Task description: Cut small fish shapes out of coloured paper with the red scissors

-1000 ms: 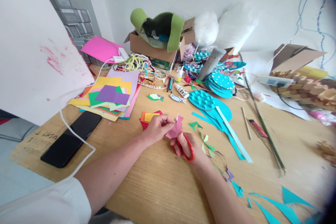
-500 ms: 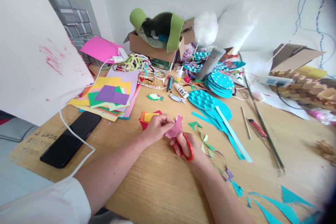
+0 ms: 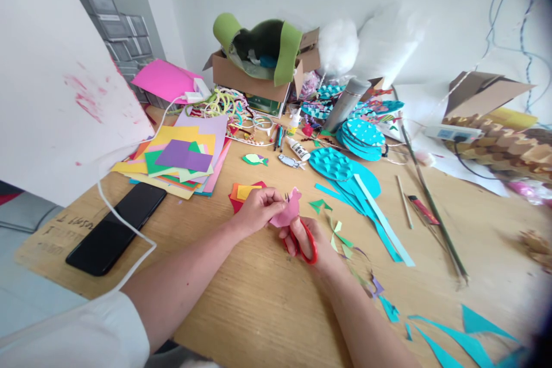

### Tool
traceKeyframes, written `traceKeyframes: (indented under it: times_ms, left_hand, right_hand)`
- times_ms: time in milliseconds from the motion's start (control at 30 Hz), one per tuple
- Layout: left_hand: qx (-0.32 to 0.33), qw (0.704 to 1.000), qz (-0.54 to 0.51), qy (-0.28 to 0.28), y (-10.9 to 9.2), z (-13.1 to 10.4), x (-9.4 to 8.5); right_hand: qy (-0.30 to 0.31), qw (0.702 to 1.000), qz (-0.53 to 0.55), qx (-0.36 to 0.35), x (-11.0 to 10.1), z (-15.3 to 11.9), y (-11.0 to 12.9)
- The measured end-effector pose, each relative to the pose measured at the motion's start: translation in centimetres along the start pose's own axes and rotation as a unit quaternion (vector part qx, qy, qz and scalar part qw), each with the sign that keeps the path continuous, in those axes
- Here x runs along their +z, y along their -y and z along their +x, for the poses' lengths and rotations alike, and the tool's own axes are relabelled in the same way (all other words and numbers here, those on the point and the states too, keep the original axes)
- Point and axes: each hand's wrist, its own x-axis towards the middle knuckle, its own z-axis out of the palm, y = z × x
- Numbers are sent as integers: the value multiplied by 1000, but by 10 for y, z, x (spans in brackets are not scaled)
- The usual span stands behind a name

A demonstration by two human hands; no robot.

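Observation:
A small pink paper piece [image 3: 290, 210] with a curved outline is pinched between the fingers and thumb of my left hand [image 3: 261, 208]. My right hand [image 3: 305, 237] is closed round the red handles of a pair of scissors [image 3: 311, 242]. The blades are mostly hidden behind the pink paper, with a dark tip showing near its upper left edge. Just behind my left hand lie small red, orange and yellow paper pieces [image 3: 249, 191]. Farther back are a green paper fish [image 3: 255, 159] and a silvery fish shape [image 3: 291, 161].
At left are a black phone [image 3: 115, 229], a white cable [image 3: 144, 237] and a stack of coloured paper [image 3: 184, 155]. Turquoise strips [image 3: 375, 213] and paper scraps [image 3: 340, 233] lie to the right, near a long stick [image 3: 431, 195]. A grey flask [image 3: 346, 106] leans at the back.
The pink paper has shifted very slightly between my hands. Both hands keep their grip and nearly the same place.

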Motion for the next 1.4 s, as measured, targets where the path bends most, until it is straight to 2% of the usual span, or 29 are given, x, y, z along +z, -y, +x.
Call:
traceKeyframes:
  times_ms: [833,1400]
  left_hand:
    - [-72,995,-70,-26,0,2,1]
    - [-65,995,-70,-16,1,3,-1]
  right_hand:
    - [-14,1000,-21,9,-1,5,-7]
    - [-5,1000,2,-1,0,5,-8]
